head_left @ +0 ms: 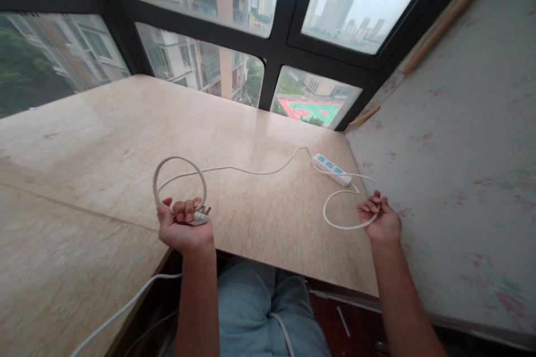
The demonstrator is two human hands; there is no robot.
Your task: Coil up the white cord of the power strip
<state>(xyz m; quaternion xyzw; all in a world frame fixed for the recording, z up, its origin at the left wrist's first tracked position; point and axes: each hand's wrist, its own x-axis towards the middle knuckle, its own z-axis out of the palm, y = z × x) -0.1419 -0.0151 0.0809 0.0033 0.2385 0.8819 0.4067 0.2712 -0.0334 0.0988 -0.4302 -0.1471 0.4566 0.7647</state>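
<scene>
My left hand [186, 231] is closed around a white power plug [198, 217] and a loop of its cord [178, 158]; the metal prongs stick out to the right. From that loop the cord runs across the tabletop [259, 212] to a white power strip [343, 179] with blue socket faces, lying at an angle near the wall. My right hand [386, 224] pinches a white cord loop [335, 226] beside the strip. Part of this cord crosses over the strip, and one stretch passes above my right hand.
Dark-framed windows [274, 67] border the table's far side, and a floral-papered wall [456, 178] stands close on the right. Another white cord [125, 305] hangs over the table's near edge at lower left. Below are my legs [259, 301] and a dark red floor [329, 318].
</scene>
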